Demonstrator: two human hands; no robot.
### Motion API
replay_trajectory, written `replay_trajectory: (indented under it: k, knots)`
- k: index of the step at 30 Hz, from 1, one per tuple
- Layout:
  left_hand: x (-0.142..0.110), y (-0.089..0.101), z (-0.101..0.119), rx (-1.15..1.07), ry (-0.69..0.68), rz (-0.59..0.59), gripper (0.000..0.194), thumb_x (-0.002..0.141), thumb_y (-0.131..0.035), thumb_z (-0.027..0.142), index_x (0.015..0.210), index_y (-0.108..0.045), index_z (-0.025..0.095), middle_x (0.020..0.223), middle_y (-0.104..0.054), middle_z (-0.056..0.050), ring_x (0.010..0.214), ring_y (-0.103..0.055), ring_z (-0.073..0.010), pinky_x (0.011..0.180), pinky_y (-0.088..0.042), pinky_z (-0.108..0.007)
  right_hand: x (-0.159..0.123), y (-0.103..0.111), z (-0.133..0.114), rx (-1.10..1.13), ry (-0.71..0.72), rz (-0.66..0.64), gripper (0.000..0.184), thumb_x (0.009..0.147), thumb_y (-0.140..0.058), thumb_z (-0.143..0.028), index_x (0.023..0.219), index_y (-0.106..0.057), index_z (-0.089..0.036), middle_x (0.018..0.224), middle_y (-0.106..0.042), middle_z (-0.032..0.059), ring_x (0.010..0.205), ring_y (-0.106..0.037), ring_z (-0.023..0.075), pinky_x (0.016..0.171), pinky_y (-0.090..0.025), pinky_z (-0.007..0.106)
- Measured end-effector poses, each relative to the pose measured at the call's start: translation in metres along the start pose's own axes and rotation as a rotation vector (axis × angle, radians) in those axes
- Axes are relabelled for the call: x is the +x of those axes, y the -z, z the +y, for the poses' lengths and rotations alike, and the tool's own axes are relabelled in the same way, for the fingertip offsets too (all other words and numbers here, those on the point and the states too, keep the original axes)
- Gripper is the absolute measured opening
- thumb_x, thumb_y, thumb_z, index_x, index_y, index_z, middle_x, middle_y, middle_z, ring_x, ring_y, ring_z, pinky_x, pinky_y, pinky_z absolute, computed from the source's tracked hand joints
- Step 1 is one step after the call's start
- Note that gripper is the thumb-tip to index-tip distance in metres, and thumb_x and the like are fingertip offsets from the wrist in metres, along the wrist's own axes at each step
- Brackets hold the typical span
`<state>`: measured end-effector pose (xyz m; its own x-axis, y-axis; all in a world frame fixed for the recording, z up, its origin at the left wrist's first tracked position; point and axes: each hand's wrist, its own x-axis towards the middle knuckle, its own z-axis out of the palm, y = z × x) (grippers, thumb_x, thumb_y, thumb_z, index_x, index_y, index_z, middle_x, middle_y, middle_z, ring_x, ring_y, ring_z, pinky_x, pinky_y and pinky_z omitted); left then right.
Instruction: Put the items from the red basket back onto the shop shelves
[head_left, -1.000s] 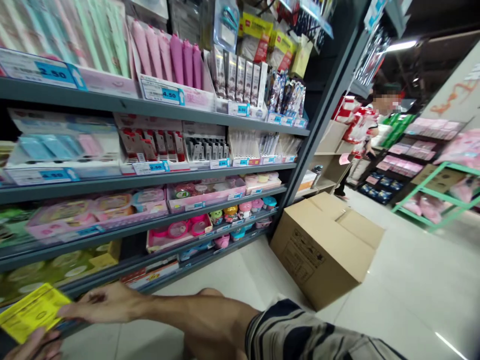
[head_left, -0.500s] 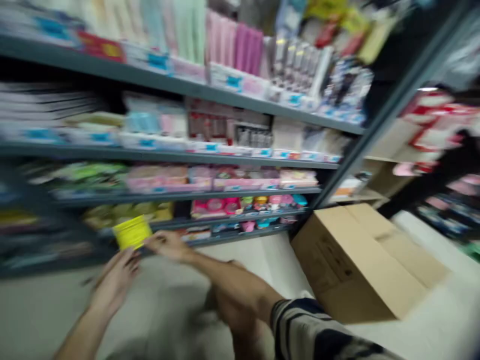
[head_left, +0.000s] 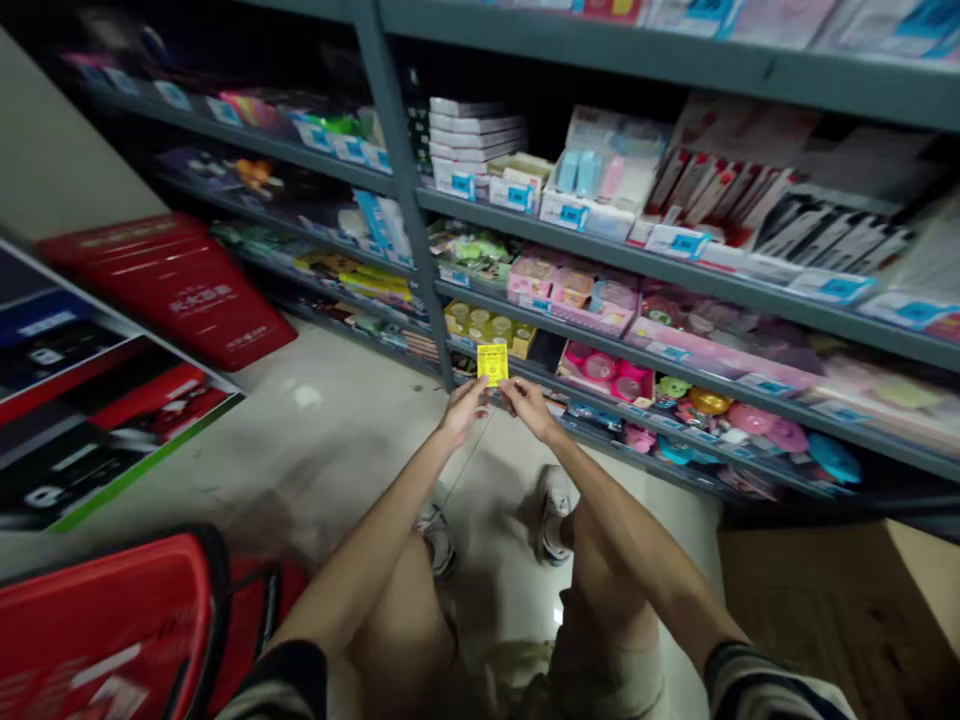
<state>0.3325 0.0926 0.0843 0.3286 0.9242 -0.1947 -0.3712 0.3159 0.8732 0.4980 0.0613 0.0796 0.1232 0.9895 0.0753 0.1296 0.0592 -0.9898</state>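
Observation:
A small flat yellow packet (head_left: 493, 364) with dark print is held up between my two hands, in front of the lower shelves. My left hand (head_left: 463, 408) is closed on its lower left corner. At its lower right corner my right hand (head_left: 527, 402) pinches it with bent fingers. Just behind the packet stands a yellow box (head_left: 489, 327) of round-topped containers on a low shelf. The print is too small to read.
Shelves (head_left: 540, 225) of small goods run across the front. A red basket (head_left: 112, 620) is at lower left, a red box (head_left: 172, 285) farther back. A cardboard box (head_left: 817, 590) stands at lower right. My shoes (head_left: 553, 510) are on the floor.
My view has swung left and down, bringing the red basket and red box into sight. Both hands still hold the yellow packet, now near the middle of the view.

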Motion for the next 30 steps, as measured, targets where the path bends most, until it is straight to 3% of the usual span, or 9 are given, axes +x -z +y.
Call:
replay_trajectory:
  k: [5, 9, 13, 17, 21, 24, 28, 30]
  knots:
    - [0.002, 0.002, -0.003, -0.023, 0.001, 0.081, 0.047, 0.077, -0.099, 0.051, 0.096, -0.075, 0.015, 0.084, -0.074, -0.002, 0.059, -0.058, -0.0078, 0.053, -0.038, -0.021, 0.003, 0.006, 0.006, -0.049, -0.028, -0.014, 0.074, 0.082, -0.071, -0.096, 0.086, -0.068, -0.023, 0.068, -0.059, -0.0023, 0.058, -0.049, 0.0143, 0.053, -0.038, 0.027]
    - [-0.01, -0.007, -0.006, -0.067, -0.024, 0.037, 0.037, 0.089, -0.092, 0.046, 0.102, -0.079, 0.013, 0.088, -0.077, -0.005, 0.058, -0.059, -0.0079, 0.053, -0.04, -0.021, 0.0, 0.021, 0.006, 0.017, 0.047, 0.154, 0.07, 0.082, -0.079, -0.09, 0.088, -0.07, -0.021, 0.073, -0.063, -0.0022, 0.061, -0.052, 0.0129, 0.055, -0.042, 0.024]
    - [-0.003, -0.004, -0.005, -0.111, -0.092, 0.075, 0.041, 0.089, -0.093, 0.052, 0.098, -0.079, 0.014, 0.089, -0.076, -0.004, 0.058, -0.058, -0.0065, 0.052, -0.039, -0.018, 0.012, 0.029, 0.013, 0.126, 0.087, 0.275, 0.067, 0.082, -0.084, -0.085, 0.093, -0.072, -0.02, 0.076, -0.063, -0.0026, 0.058, -0.052, 0.0106, 0.05, -0.043, 0.023]
    - [-0.003, 0.004, -0.002, -0.035, -0.089, 0.096, 0.038, 0.091, -0.092, 0.05, 0.101, -0.078, 0.015, 0.089, -0.076, -0.004, 0.058, -0.058, -0.0059, 0.052, -0.04, -0.016, 0.009, 0.025, 0.009, 0.097, 0.121, 0.291, 0.067, 0.082, -0.084, -0.085, 0.095, -0.072, -0.02, 0.082, -0.065, -0.0023, 0.058, -0.053, 0.0089, 0.049, -0.043, 0.021]
    - [-0.003, 0.011, -0.008, 0.228, -0.067, -0.031, 0.026, 0.1, -0.082, 0.04, 0.1, -0.078, 0.014, 0.089, -0.077, -0.005, 0.058, -0.057, -0.0069, 0.05, -0.04, -0.017, 0.009, 0.024, 0.006, -0.033, 0.051, 0.112, 0.07, 0.077, -0.087, -0.084, 0.107, -0.074, -0.023, 0.088, -0.072, -0.0011, 0.066, -0.06, 0.012, 0.054, -0.049, 0.022]
    - [0.0, 0.02, -0.025, 0.48, 0.028, -0.11, 0.022, 0.102, -0.077, 0.034, 0.095, -0.079, 0.013, 0.088, -0.078, -0.007, 0.059, -0.058, -0.0089, 0.05, -0.042, -0.018, 0.009, 0.034, 0.012, -0.116, -0.035, -0.074, 0.065, 0.075, -0.093, -0.076, 0.102, -0.073, -0.022, 0.08, -0.07, -0.0009, 0.065, -0.058, 0.0132, 0.056, -0.05, 0.025]
    - [0.003, 0.032, -0.057, 0.659, 0.218, -0.199, 0.021, 0.088, -0.087, 0.023, 0.073, -0.076, 0.013, 0.067, -0.074, -0.008, 0.055, -0.062, -0.0149, 0.05, -0.044, -0.021, -0.005, 0.053, 0.034, -0.232, -0.317, -0.399, 0.053, 0.075, -0.099, -0.061, 0.098, -0.077, -0.018, 0.086, -0.077, 0.004, 0.07, -0.064, 0.0159, 0.063, -0.055, 0.028]
    - [0.004, 0.037, -0.071, 0.699, 0.275, -0.217, 0.019, 0.081, -0.09, 0.016, 0.07, -0.075, 0.013, 0.064, -0.073, -0.007, 0.056, -0.066, -0.0177, 0.052, -0.047, -0.022, -0.014, 0.059, 0.047, -0.244, -0.428, -0.471, 0.05, 0.073, -0.102, -0.055, 0.097, -0.079, -0.018, 0.09, -0.079, 0.0056, 0.073, -0.067, 0.0165, 0.065, -0.057, 0.028]
